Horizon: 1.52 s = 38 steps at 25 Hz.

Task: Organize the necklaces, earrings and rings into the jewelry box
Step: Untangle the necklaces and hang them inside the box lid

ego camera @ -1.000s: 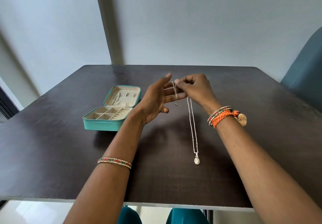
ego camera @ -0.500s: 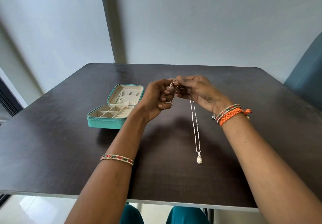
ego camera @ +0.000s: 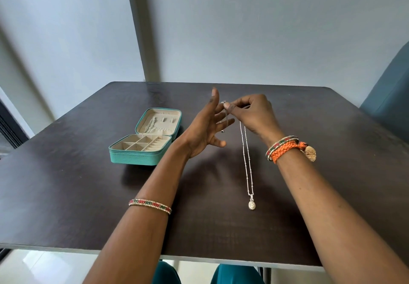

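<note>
A silver chain necklace (ego camera: 247,162) with an oval pendant (ego camera: 251,204) hangs above the dark table (ego camera: 66,184). My right hand (ego camera: 254,115) pinches its upper end between thumb and fingertips. My left hand (ego camera: 204,129) is spread open beside it, palm facing right, with a loop of the chain draped over its fingers. The teal jewelry box (ego camera: 141,148) lies open at the left. Its cream tray shows divided compartments, and a chain lies in the lid.
A teal chair back (ego camera: 389,98) stands at the right edge of the table. A grey wall with a vertical post rises behind. Bangles sit on both of my wrists, with an orange braided band on the right one.
My left hand's fingers were curled at the chain half a second ago; they are now spread straight. My right hand keeps pinching the chain's top and the pendant hangs in about the same spot.
</note>
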Tool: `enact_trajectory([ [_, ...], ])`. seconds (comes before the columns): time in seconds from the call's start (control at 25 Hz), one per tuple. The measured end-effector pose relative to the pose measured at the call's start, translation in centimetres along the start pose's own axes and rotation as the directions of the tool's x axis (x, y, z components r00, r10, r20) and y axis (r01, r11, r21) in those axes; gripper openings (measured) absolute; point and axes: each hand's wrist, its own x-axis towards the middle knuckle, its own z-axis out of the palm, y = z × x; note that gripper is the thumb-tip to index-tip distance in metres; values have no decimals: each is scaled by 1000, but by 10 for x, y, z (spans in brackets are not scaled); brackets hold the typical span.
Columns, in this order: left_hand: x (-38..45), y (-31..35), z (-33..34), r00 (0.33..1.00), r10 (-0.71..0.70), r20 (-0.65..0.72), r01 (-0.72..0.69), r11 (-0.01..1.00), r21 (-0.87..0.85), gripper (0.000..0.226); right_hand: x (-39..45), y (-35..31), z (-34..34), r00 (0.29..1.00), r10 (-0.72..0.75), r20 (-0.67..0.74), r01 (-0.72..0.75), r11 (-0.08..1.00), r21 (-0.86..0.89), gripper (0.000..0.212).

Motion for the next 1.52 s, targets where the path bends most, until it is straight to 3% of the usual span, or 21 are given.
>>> enact_trajectory([
  [0.12,-1,-1,0,1000,7,18,-6,999,-49,108,2,1,1,1000,13,23,-12,998,-55,13],
  [0.32,-1,0,3,1000,23,-11,-24,999,-33,49,-1,-1,5,999,-4,-47,-1,995,-100,22],
  [0.4,0,-2,1,989,62,-134,-59,998,26,37,0,-2,2,997,1,-78,-5,999,-46,19],
  [0.56,4,-6,-2,876,244,-416,-208,969,130,26,1,-6,-3,997,-8,-83,6,1000,-15,19],
  [0.72,10,-9,-5,785,427,-450,-297,896,331,15,-3,-10,3,995,-101,-15,101,995,2,19],
  [0.92,8,-9,-4,868,395,-301,-279,889,363,16,-4,-11,3,991,-134,3,134,991,11,10],
  [1.04,7,-10,-3,892,362,-270,-257,899,355,14,-2,-9,0,995,-104,-9,104,993,46,21],
  [1.16,9,-12,-8,920,307,-243,-213,913,347,13,0,-13,-6,1000,-5,-5,6,974,227,23],
  [1.24,11,-12,-7,926,268,-265,-176,929,325,15,0,-15,-11,997,81,-16,-70,934,350,23],
  [1.32,11,-10,-3,925,232,-300,-182,966,185,15,0,-15,-13,987,163,10,-151,888,434,23],
  [1.44,10,-6,0,943,157,-293,-173,985,-28,19,0,-14,-10,957,263,126,-283,737,614,25],
  [1.52,11,-5,0,944,123,-307,-152,986,-71,23,0,-14,-7,939,254,231,-342,638,689,26],
])
